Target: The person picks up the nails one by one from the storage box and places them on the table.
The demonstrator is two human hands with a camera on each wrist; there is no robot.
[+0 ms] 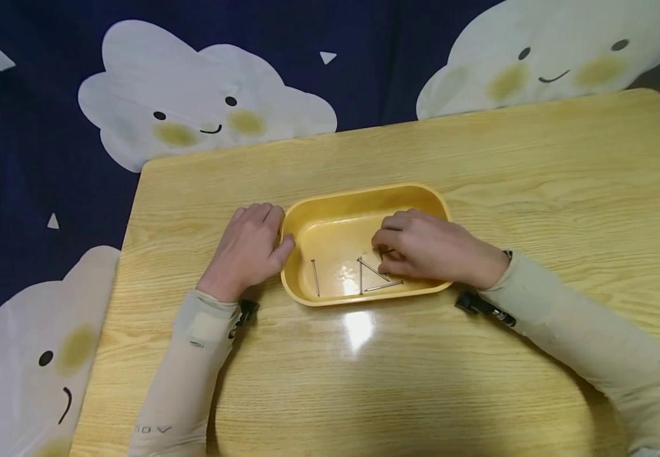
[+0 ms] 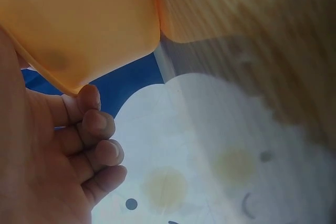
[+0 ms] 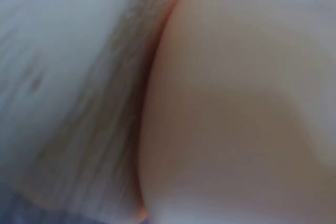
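A yellow plastic tray (image 1: 344, 197) with rounded corners lies on the wooden table. My left hand (image 1: 250, 244) grips its left end, thumb over the rim and fingers curled outside; the left wrist view shows the fingertips (image 2: 97, 124) bent beside the tray wall (image 2: 115, 19). Inside the tray, my right hand (image 1: 421, 247) is bent down at the right side, pinching a thin nail (image 1: 381, 252) mostly hidden by the fingers. Close to it lie several loose metal nails (image 1: 384, 286), and a single nail (image 1: 315, 278) rests farther left. Only the tray's outer wall (image 3: 226, 103) fills the right wrist view.
The light wooden table (image 1: 330, 381) extends around the tray, with its back edge against a dark blue cloth (image 1: 376, 63) printed with white clouds (image 1: 204, 95). A black wrist camera (image 1: 484, 308) sits under the right forearm, near the tray's front right corner.
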